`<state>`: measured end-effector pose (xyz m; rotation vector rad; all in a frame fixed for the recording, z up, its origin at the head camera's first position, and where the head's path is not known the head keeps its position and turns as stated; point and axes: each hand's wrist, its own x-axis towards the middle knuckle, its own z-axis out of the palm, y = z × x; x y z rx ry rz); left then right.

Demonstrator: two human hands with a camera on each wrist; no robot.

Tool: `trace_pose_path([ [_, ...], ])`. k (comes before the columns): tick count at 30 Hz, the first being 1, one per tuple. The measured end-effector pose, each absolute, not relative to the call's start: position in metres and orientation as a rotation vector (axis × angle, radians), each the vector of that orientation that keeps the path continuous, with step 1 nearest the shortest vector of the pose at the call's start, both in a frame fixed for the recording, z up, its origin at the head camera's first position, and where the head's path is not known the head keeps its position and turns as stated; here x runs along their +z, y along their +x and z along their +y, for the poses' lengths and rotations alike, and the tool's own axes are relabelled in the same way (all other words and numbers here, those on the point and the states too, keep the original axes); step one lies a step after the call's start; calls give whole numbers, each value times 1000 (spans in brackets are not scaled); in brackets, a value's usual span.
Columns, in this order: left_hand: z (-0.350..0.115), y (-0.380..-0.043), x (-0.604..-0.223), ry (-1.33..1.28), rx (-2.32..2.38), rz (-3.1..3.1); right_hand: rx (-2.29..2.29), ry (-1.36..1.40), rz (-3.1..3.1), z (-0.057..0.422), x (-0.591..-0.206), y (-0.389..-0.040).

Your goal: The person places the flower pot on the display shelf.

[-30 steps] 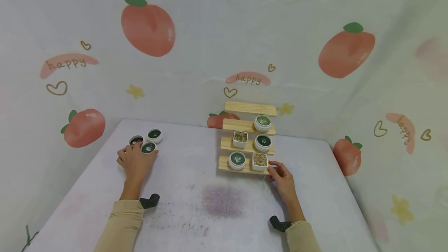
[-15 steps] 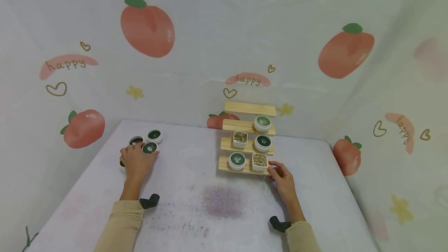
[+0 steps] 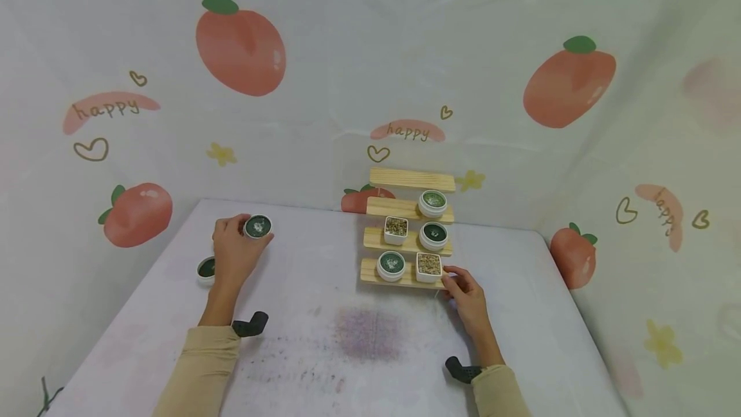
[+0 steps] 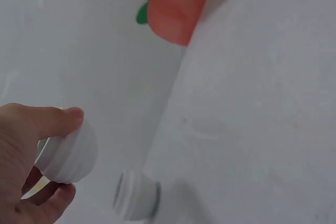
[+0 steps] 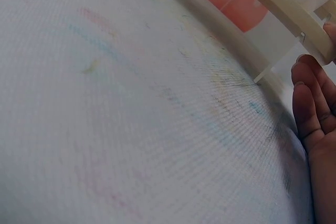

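Note:
My left hand grips a small round white pot with a dark green top, above the left part of the table. In the left wrist view, the thumb and fingers hold that ribbed pot by its sides, and another white pot stands beyond. My right hand pinches the right end of the lowest plank of a stepped wooden shelf. In the right wrist view, thumb and fingers lie on either side of the plank. Pots behind my left hand are hidden.
On the shelf stand round green-topped pots and square white pots with a speckled filling. The top plank bears nothing. Another dark-topped pot sits beside my left wrist. A printed cloth wall rises behind the table.
My left hand has lifted the green-topped pot and moved it slightly up and right in the head view, uncovering a pot by the wrist. The right hand stays at the shelf.

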<state>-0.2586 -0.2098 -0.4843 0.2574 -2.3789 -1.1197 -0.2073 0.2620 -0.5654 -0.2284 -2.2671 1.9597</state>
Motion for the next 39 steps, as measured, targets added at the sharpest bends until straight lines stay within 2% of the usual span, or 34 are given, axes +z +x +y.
trace_pose_path([
  [16,-169,-259,-433,69,-1405,-2293,1968,-250,-2278,261,-562,-206],
  [23,-148,-264,-419,-52,-1405,-2269,1933,-248,-2328,254,-538,-196],
  [30,-130,-277,-410,-219,-1386,-2243,1954,-257,-2305,262,-558,-207],
  [39,-98,-291,-395,-355,-1523,-2230,1907,-232,-2289,260,-563,-206],
])
